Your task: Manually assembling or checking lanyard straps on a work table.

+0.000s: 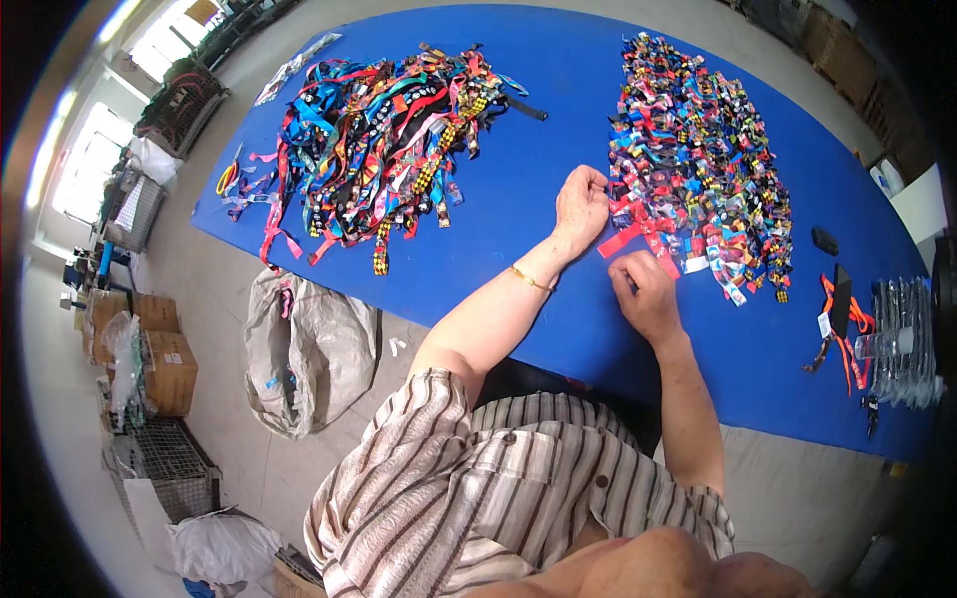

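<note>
My left hand [581, 209], with a thin gold-coloured bracelet at its wrist, is by the near left edge of a wide spread of short patterned fabric straps [698, 149]. Its fingers are curled in, and whatever they grip is hidden. Closer to me, my right hand [648, 297] is closed too, thumb and forefinger bent toward each other; I cannot make out anything between them. Just beyond it lies a pinkish-red strap [623, 239], between the two hands. The straps in the spread are laid out in dense rows of many colours.
A tangled heap of long colourful straps [389, 149] covers the table's left part, with yellow-handled scissors [227, 179] beside it. The blue table [538, 90] also bears clear plastic packs [902, 344] and orange cords [855, 349] at right. A pale sack [309, 349] stands on the floor.
</note>
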Action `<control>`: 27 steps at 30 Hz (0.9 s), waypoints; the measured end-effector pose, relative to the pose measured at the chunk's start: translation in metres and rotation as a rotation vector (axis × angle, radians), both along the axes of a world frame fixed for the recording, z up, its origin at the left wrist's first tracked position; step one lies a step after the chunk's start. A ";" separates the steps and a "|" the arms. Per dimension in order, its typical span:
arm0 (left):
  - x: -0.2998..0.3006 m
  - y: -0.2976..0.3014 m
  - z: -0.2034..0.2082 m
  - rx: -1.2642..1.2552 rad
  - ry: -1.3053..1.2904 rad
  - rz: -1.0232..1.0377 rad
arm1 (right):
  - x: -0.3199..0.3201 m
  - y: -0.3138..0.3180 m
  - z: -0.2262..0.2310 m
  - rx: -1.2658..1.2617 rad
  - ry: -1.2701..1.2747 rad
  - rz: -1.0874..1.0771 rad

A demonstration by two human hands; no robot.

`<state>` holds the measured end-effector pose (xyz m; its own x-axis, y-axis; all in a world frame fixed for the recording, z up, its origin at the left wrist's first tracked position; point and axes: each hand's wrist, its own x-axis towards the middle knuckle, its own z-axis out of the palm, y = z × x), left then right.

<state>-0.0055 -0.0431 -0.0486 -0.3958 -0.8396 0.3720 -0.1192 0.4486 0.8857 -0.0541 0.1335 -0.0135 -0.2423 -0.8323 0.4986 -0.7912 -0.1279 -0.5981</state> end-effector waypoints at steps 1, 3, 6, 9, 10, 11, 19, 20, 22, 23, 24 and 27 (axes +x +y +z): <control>-0.002 0.000 0.002 -0.023 -0.012 0.004 | -0.001 0.001 0.000 0.006 -0.001 -0.007; -0.002 0.004 0.002 0.020 -0.002 0.005 | 0.000 0.002 0.001 0.024 -0.025 -0.031; 0.001 -0.006 -0.010 0.112 0.008 -0.018 | 0.001 -0.003 -0.001 0.007 0.010 -0.019; 0.001 -0.003 -0.002 0.016 0.001 0.006 | 0.002 0.000 -0.005 0.012 -0.009 -0.035; 0.003 -0.001 0.002 0.051 0.006 -0.021 | 0.000 -0.001 -0.007 -0.003 0.004 -0.030; 0.000 -0.002 0.001 0.050 0.010 -0.030 | -0.001 -0.001 -0.007 -0.017 0.017 -0.025; -0.005 -0.011 -0.018 0.061 0.020 -0.044 | -0.003 0.000 -0.009 0.002 0.036 -0.061; -0.004 -0.010 -0.017 0.044 0.026 -0.039 | -0.002 0.000 -0.011 -0.003 0.021 -0.051; -0.003 -0.011 -0.016 0.008 0.041 -0.028 | -0.002 0.000 -0.010 -0.005 0.005 -0.040; -0.002 -0.011 -0.011 0.002 0.031 -0.044 | -0.002 0.001 -0.010 -0.001 0.007 -0.057; 0.000 -0.008 -0.009 0.027 0.005 -0.042 | -0.002 0.002 -0.011 -0.009 0.012 -0.046; 0.001 -0.010 -0.007 0.022 -0.036 -0.057 | -0.005 -0.001 -0.011 -0.055 0.006 -0.012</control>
